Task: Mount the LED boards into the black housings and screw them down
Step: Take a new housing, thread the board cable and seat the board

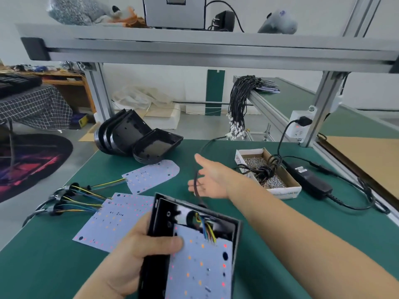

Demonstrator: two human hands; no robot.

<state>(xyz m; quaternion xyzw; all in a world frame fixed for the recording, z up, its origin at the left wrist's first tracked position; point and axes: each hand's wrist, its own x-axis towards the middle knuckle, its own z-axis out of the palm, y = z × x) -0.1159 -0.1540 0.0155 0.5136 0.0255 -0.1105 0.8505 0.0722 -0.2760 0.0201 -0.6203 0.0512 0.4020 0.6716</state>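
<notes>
My left hand (138, 251) grips the left wall of a black housing (151, 268), near me at the bottom centre. A white LED board (200, 266) lies inside it, with coloured wires at its top edge. The housing's black cable (201, 149) leaves the top edge and runs across the fingers of my right hand (213, 180). That hand is stretched forward above the mat, thumb up and fingers spread. Two loose LED boards (151, 178) (112, 219) lie on the green mat at the left. Empty black housings (129, 134) (155, 147) lean together at the far edge.
A cardboard box of screws (287, 190) sits at the right with a coiled cord on it. Beside it are a black power adapter (308, 178) and a wall socket (300, 126). Wired leads (75, 197) trail off the left edge. A cable bundle (239, 100) hangs behind.
</notes>
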